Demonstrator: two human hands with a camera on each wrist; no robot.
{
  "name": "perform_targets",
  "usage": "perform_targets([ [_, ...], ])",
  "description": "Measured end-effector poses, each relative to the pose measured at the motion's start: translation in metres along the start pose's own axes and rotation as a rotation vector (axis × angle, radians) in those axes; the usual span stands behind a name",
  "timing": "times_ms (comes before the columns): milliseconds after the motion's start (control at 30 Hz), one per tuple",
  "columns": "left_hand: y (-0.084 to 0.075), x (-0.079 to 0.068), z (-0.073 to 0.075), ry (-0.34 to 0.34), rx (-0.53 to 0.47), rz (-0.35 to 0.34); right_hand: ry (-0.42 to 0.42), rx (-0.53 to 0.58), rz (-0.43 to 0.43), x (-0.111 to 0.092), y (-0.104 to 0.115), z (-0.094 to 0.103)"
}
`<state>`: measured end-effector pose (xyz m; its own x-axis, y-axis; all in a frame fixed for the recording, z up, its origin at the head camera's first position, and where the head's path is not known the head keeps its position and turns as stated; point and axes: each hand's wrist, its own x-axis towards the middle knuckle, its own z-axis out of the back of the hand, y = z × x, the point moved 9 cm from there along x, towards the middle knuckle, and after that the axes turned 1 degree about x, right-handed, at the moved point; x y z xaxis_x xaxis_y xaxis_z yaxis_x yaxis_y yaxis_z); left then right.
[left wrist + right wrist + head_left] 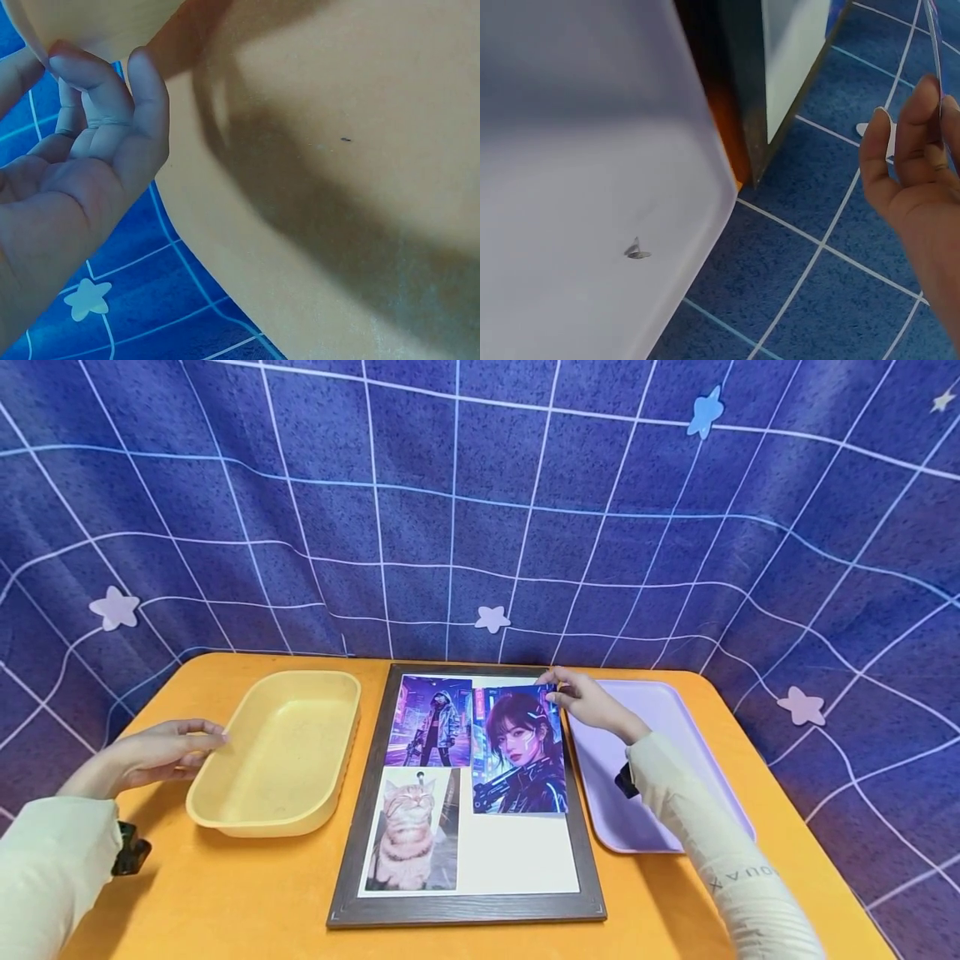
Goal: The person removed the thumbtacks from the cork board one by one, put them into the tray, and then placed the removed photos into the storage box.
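At the upper right corner of a picture print [519,752] showing a dark-haired figure, my right hand [588,697] pinches the sheet between thumb and fingers. In the right wrist view the print [935,52] appears nearly edge-on, held in the right hand [922,169]. The print lies over the white board of a dark frame [465,910], beside a hooded-figure print [430,722] and above the level of a cat photo's [408,839] lower half. My left hand [165,750] rests its fingertips at the left rim of a yellow basin [273,760], with fingers loosely bent.
A lilac tray [630,822] lies right of the frame, under my right forearm. The orange table [247,893] holds everything. A blue gridded cloth [420,518] with star shapes hangs behind the table and at its sides.
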<state>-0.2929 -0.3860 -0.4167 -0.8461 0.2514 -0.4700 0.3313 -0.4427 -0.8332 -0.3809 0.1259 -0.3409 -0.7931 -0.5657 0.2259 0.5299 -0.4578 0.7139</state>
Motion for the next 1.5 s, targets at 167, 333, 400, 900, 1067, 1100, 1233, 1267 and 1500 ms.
perform_targets([
  [167, -0.003, 0.001, 0.0, -0.019, 0.025, -0.037, -0.004, 0.048, -0.025, 0.007, 0.001, 0.002],
  [333, -0.003, 0.0, 0.002, -0.051, 0.049, -0.043, -0.011, 0.08, -0.01, 0.016, 0.006, -0.002],
  [400, -0.002, 0.0, 0.002, -0.059, 0.048, -0.046, -0.008, 0.084, 0.006, 0.02, 0.009, -0.004],
  [900, -0.002, -0.001, -0.001, -0.05, 0.03, -0.062, -0.013, 0.11, 0.012, 0.032, 0.017, -0.003],
  [1067, -0.002, -0.001, 0.0, -0.067, 0.048, -0.057, -0.034, 0.11, 0.004, 0.033, 0.016, 0.002],
  [1100, -0.002, -0.001, 0.0, -0.069, 0.052, -0.056, -0.037, 0.105, 0.004, 0.033, 0.017, 0.003],
  [1233, -0.001, -0.001, 0.001, -0.075, 0.062, -0.051, -0.037, 0.098, 0.018, 0.037, 0.024, 0.002],
  [1267, -0.001, -0.001, 0.001, -0.075, 0.062, -0.048, -0.034, 0.099, 0.024, 0.038, 0.026, 0.001],
  [1500, -0.003, -0.003, 0.001, -0.084, 0.059, -0.043, -0.017, 0.144, 0.044, 0.05, 0.036, -0.012],
])
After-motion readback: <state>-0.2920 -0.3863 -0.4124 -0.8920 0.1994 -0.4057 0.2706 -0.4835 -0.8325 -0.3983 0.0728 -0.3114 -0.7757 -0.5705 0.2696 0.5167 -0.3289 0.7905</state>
